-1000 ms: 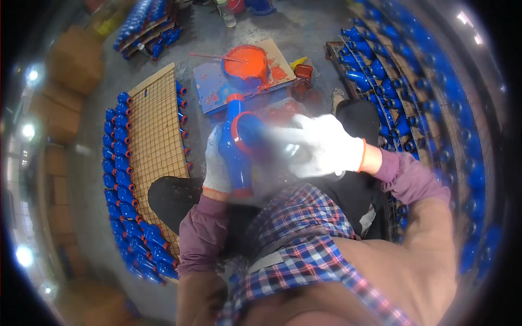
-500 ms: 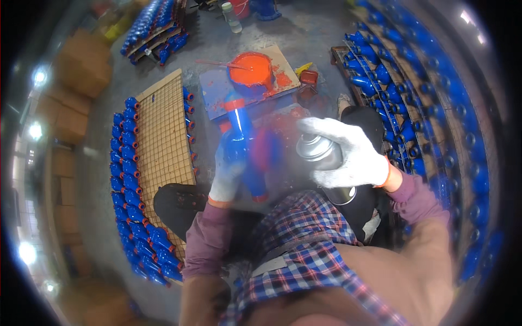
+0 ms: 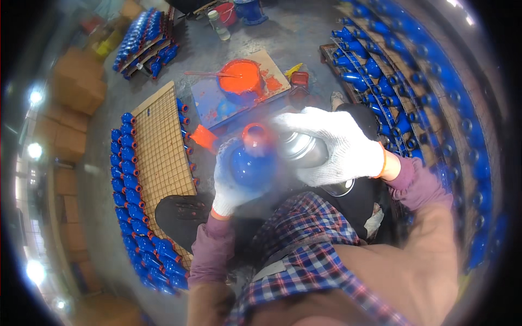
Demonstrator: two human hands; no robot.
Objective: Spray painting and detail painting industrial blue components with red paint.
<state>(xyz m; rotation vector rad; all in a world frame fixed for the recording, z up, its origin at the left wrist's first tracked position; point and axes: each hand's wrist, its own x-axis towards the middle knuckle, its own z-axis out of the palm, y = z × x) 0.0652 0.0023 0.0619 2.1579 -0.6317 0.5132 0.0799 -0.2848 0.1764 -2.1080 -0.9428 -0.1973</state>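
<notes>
My left hand, in a white knit glove with an orange cuff, is closed around a glossy blue valve body with orange-red ends. One round end of the valve faces up, and another sticks out at the left past my fingers. My right hand, gloved the same way, grips a silver spray can close to the valve's right side. The can's nozzle is hidden by my fingers and blur. Beyond the hands, a tub of orange paint with a stick across it stands on a paint-spattered board.
At left, a mesh-topped rack is lined with blue valve bodies. Racks of more blue valve bodies rise at right. Further off are a stacked rack, a clear bottle, a red bucket and cardboard boxes.
My left hand has turned the valve from lengthwise, so one end now faces up and another points left. My right hand has brought the spray can slightly left, nearer the valve.
</notes>
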